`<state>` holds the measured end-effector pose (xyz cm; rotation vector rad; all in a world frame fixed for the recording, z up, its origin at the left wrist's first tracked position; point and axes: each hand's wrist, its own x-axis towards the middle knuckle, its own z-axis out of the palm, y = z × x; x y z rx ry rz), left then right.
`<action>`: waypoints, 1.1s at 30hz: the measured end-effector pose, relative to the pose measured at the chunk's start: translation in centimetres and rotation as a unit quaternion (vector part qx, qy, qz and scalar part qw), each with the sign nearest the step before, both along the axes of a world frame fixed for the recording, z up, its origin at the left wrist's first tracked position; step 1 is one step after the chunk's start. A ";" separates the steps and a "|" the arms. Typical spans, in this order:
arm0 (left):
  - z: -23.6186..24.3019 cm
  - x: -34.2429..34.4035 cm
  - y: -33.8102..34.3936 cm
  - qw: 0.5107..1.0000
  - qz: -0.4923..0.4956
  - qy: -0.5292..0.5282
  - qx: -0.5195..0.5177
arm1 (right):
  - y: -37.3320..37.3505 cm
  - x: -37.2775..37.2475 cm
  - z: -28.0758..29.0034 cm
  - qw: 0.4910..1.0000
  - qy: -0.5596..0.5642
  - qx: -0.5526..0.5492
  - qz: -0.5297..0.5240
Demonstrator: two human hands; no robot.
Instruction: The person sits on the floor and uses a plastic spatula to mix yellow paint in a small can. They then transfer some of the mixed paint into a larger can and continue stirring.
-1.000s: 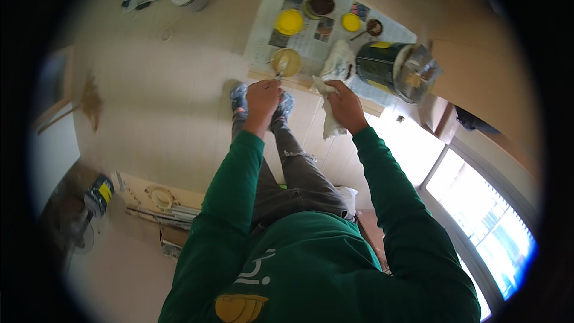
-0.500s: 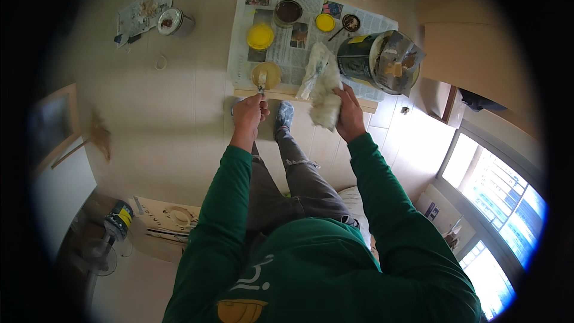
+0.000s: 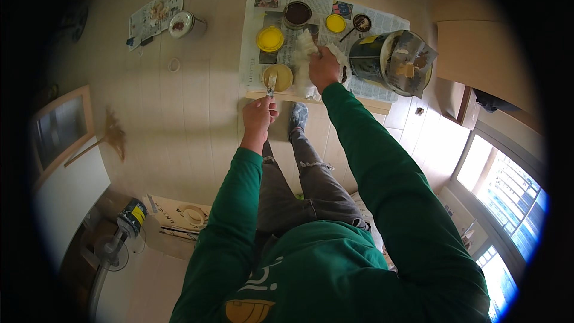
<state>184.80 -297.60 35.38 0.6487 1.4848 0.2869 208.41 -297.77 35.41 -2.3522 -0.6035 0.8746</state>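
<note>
My left hand (image 3: 259,115) is closed around the handle of a putty knife (image 3: 272,79). Its pale, smeared blade lies over a round beige tub or lid (image 3: 285,76) at the newspaper's near edge. My right hand (image 3: 324,67) grips a crumpled off-white rag (image 3: 304,72), which hangs over the newspaper (image 3: 257,63). Most of those fingers are hidden by the back of the hand. Behind the rag stands an open can (image 3: 297,14) with dark brown contents. A yellow lid (image 3: 270,39) lies left of it, and a smaller yellow lid (image 3: 336,23) to the right.
A large dark paint bucket (image 3: 366,57) sits right of the rag, a stained sheet on its top. Near it is a small dark dish with a stick (image 3: 362,22). A white-topped can (image 3: 181,24) stands left on the floor. My foot (image 3: 297,116) is close to the newspaper.
My right hand has moved left and away from me with the rag, now bunched over the newspaper. My left hand keeps the putty knife at the beige tub. The whole view has shifted slightly.
</note>
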 end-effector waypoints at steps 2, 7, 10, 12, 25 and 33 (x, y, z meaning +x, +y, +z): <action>0.3 0.5 0.1 1.000 -0.001 -0.007 -0.001 | 0.0 0.4 -1.4 0.999 0.025 -0.005 0.023; -0.1 -0.1 -0.2 1.000 0.001 -0.011 -0.003 | -1.5 -1.5 0.6 0.962 -0.263 0.062 0.043; 0.6 0.2 -0.6 1.000 -0.017 0.008 0.009 | -3.9 -3.6 3.8 0.981 -0.159 0.070 0.082; 0.9 0.4 -0.8 1.000 -0.028 -0.001 0.004 | -5.9 -6.2 5.1 0.995 -0.007 0.030 0.093; -2.8 -4.6 0.3 0.846 -0.294 0.195 0.399 | -5.1 -7.9 3.6 0.974 0.206 -0.059 -0.067; -3.3 0.5 3.8 0.747 -0.333 0.185 0.545 | -5.3 -5.4 1.1 0.998 -0.033 -0.004 0.054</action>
